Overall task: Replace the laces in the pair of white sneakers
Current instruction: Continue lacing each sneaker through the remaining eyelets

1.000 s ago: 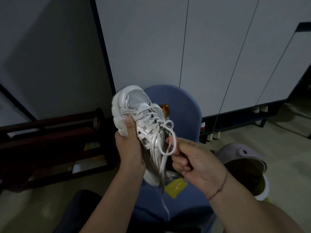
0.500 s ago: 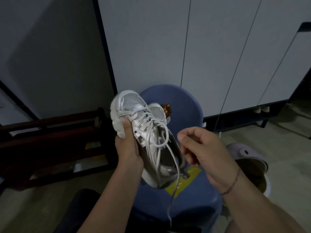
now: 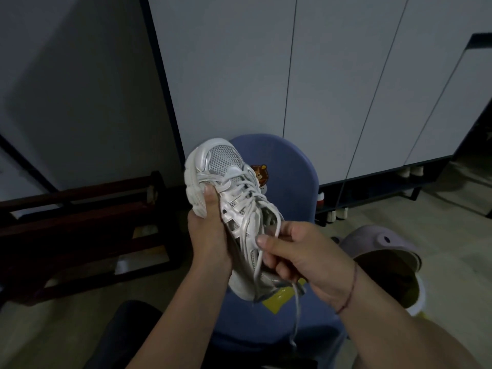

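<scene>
A white mesh sneaker (image 3: 226, 166) is held up in front of me, toe pointing away and up. My left hand (image 3: 209, 235) grips it from the sole side, thumb pressed on the upper near the lowest eyelets. Its white lace (image 3: 251, 198) is threaded through the eyelets, loose at the top. My right hand (image 3: 298, 251) pinches a loop of that lace by the shoe's opening. One loose lace end (image 3: 296, 315) dangles below the heel. No second sneaker is in sight.
A blue child's chair (image 3: 292, 187) with a lion sticker stands right behind the shoe, a yellow packet (image 3: 277, 302) on its seat. A lavender lidded bin (image 3: 383, 251) sits at the right. A dark wooden rack (image 3: 80, 222) stands left. White cabinet doors (image 3: 332, 75) fill the back.
My right hand let the lace go and pulled off to the right, then came back to the shoe's opening and pinched a lace loop. The sneaker tipped slightly in my left hand.
</scene>
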The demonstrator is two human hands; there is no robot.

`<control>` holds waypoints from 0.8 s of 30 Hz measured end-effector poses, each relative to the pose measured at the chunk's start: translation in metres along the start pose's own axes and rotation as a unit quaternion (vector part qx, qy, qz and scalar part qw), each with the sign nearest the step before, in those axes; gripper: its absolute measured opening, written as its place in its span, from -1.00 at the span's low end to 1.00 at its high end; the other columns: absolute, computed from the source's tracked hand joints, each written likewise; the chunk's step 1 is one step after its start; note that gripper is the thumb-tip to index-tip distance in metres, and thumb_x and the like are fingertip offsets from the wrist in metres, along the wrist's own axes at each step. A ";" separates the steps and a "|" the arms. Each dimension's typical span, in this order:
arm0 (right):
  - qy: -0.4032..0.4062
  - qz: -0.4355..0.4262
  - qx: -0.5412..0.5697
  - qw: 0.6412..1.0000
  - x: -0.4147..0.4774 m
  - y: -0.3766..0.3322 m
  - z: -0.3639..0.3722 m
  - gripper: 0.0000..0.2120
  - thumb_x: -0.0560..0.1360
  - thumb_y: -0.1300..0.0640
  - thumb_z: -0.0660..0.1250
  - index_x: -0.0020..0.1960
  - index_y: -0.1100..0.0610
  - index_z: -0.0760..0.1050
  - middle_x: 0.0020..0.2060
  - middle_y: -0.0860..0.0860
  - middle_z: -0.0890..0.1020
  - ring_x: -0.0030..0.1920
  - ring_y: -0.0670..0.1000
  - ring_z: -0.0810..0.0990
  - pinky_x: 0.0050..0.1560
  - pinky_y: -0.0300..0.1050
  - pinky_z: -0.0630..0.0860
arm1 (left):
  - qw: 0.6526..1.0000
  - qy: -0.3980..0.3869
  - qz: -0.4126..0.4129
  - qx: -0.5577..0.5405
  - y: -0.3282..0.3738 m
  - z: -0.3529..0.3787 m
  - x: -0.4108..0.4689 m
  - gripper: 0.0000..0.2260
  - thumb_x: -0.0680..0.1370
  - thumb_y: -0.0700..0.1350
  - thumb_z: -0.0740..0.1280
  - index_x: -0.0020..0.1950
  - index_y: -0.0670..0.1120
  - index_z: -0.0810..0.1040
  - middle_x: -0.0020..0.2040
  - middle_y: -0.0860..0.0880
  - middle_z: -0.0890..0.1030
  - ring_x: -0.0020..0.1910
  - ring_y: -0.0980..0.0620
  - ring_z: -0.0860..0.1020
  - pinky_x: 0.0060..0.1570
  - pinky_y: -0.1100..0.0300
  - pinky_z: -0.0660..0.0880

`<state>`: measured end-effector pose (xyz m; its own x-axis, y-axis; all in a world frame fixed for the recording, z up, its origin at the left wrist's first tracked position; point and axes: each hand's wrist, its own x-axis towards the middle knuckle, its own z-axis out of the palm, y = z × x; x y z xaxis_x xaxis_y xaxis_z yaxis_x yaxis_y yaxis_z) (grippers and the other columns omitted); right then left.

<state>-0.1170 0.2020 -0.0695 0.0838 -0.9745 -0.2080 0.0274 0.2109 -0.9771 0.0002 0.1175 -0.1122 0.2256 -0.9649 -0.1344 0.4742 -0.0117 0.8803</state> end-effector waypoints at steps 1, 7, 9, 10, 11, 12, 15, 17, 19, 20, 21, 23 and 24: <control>-0.003 -0.006 0.004 1.000 0.001 -0.001 -0.002 -0.86 0.50 0.20 0.33 -0.22 0.19 0.49 -0.52 0.01 0.50 -0.62 -0.13 0.34 -0.60 -0.35 0.28 | 1.000 0.010 -0.004 0.000 0.001 0.000 0.002 -0.53 0.48 0.20 0.34 0.23 -0.09 0.56 0.04 -0.06 0.71 -0.01 -0.02 0.69 -0.01 0.07 0.61; -0.081 -0.051 0.065 0.993 -0.001 -0.010 -0.016 -0.88 0.37 0.13 0.35 -0.27 0.16 0.47 -0.50 0.03 0.46 -0.61 -0.13 0.28 -0.57 -0.37 0.27 | 0.996 0.035 -0.077 -0.021 0.006 -0.007 0.012 -0.56 0.51 0.23 0.33 0.20 -0.06 0.57 0.02 -0.08 0.70 -0.04 -0.07 0.68 -0.08 0.05 0.61; -0.085 -0.060 0.071 0.992 -0.001 -0.009 -0.018 -0.91 0.37 0.14 0.37 -0.24 0.16 0.51 -0.45 0.04 0.50 -0.56 -0.12 0.35 -0.51 -0.34 0.33 | 0.996 0.027 -0.077 -0.018 0.005 -0.007 0.010 -0.55 0.51 0.23 0.32 0.22 -0.07 0.57 0.04 -0.09 0.70 -0.03 -0.07 0.68 -0.04 0.03 0.62; -0.090 -0.065 0.080 0.991 0.000 -0.008 -0.018 -0.94 0.36 0.16 0.39 -0.21 0.15 0.55 -0.41 0.04 0.51 -0.53 -0.12 0.37 -0.48 -0.33 0.34 | 0.996 0.021 -0.079 -0.018 0.005 -0.007 0.010 -0.53 0.51 0.23 0.32 0.24 -0.08 0.57 0.05 -0.10 0.70 -0.02 -0.08 0.68 -0.03 0.02 0.62; -0.096 -0.071 0.096 0.988 0.001 -0.008 -0.019 -0.92 0.34 0.19 0.41 -0.16 0.15 0.59 -0.37 0.03 0.51 -0.50 -0.12 0.39 -0.46 -0.32 0.35 | 0.996 0.017 -0.085 -0.017 0.005 -0.006 0.010 -0.52 0.50 0.24 0.32 0.24 -0.08 0.57 0.06 -0.10 0.70 -0.01 -0.09 0.68 -0.03 0.02 0.61; -0.100 -0.076 0.115 0.985 0.002 -0.008 -0.021 -0.87 0.33 0.25 0.43 -0.12 0.17 0.60 -0.35 0.03 0.49 -0.47 -0.13 0.39 -0.45 -0.33 0.35 | 0.995 0.013 -0.094 -0.016 0.004 -0.006 0.010 -0.50 0.50 0.25 0.32 0.25 -0.08 0.57 0.06 -0.11 0.70 0.00 -0.10 0.68 -0.04 0.02 0.61; -0.087 -0.079 0.143 0.983 0.003 -0.007 -0.023 -0.88 0.33 0.31 0.38 -0.14 0.22 0.60 -0.33 0.04 0.51 -0.42 -0.12 0.42 -0.42 -0.33 0.42 | 0.994 0.016 -0.104 -0.024 0.003 -0.005 0.012 -0.51 0.49 0.25 0.32 0.21 -0.11 0.59 0.01 -0.11 0.71 -0.08 -0.09 0.70 -0.14 0.07 0.62; -0.080 -0.073 0.142 0.984 0.002 -0.008 -0.022 -0.89 0.35 0.25 0.35 -0.15 0.24 0.60 -0.37 0.05 0.54 -0.41 -0.11 0.46 -0.37 -0.32 0.48 | 0.995 0.013 -0.095 -0.018 0.002 -0.004 0.011 -0.53 0.51 0.23 0.31 0.19 -0.11 0.60 0.00 -0.11 0.71 -0.09 -0.06 0.70 -0.16 0.10 0.62; -0.075 -0.069 0.144 0.984 0.001 -0.008 -0.020 -0.86 0.38 0.19 0.32 -0.16 0.26 0.57 -0.36 0.08 0.59 -0.43 -0.12 0.50 -0.38 -0.31 0.50 | 0.996 0.005 -0.091 -0.015 0.001 -0.004 0.010 -0.52 0.52 0.24 0.30 0.22 -0.11 0.59 0.02 -0.10 0.71 -0.05 -0.06 0.69 -0.13 0.11 0.62; -0.072 -0.070 0.150 0.984 0.000 -0.009 -0.019 -0.85 0.39 0.16 0.30 -0.20 0.24 0.58 -0.37 0.09 0.59 -0.47 -0.12 0.47 -0.43 -0.31 0.47 | 0.996 0.003 -0.093 -0.013 0.001 -0.005 0.011 -0.50 0.51 0.25 0.30 0.23 -0.11 0.59 0.03 -0.10 0.71 -0.04 -0.06 0.69 -0.15 0.12 0.62; -0.066 -0.074 0.158 0.982 0.000 -0.011 -0.020 -0.82 0.41 0.12 0.29 -0.26 0.20 0.58 -0.41 0.10 0.57 -0.53 -0.12 0.42 -0.50 -0.32 0.42 | 0.995 0.007 -0.099 -0.013 0.001 -0.006 0.012 -0.49 0.51 0.26 0.30 0.24 -0.10 0.59 0.02 -0.09 0.71 -0.06 -0.04 0.70 -0.19 0.14 0.61; -0.046 -0.089 0.165 0.981 -0.001 -0.012 -0.022 -0.74 0.43 0.07 0.25 -0.33 0.16 0.58 -0.48 0.08 0.52 -0.58 -0.12 0.31 -0.57 -0.34 0.29 | 0.994 0.032 -0.106 -0.022 0.002 -0.007 0.016 -0.50 0.51 0.26 0.31 0.22 -0.10 0.60 -0.01 -0.08 0.72 -0.13 -0.02 0.70 -0.30 0.19 0.59; -0.039 -0.102 0.162 0.981 -0.001 -0.012 -0.023 -0.73 0.43 0.04 0.24 -0.34 0.15 0.58 -0.49 0.07 0.50 -0.58 -0.12 0.28 -0.57 -0.35 0.26 | 0.993 0.042 -0.106 -0.024 0.003 -0.008 0.017 -0.50 0.51 0.27 0.31 0.21 -0.10 0.60 -0.02 -0.08 0.72 -0.15 -0.01 0.70 -0.33 0.21 0.58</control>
<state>-0.1407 0.1989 -0.0586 0.1198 -0.9928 0.0060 0.3647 0.0384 -0.9303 0.0119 0.1027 -0.1156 0.1857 -0.9170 -0.3529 0.5589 -0.1968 0.8056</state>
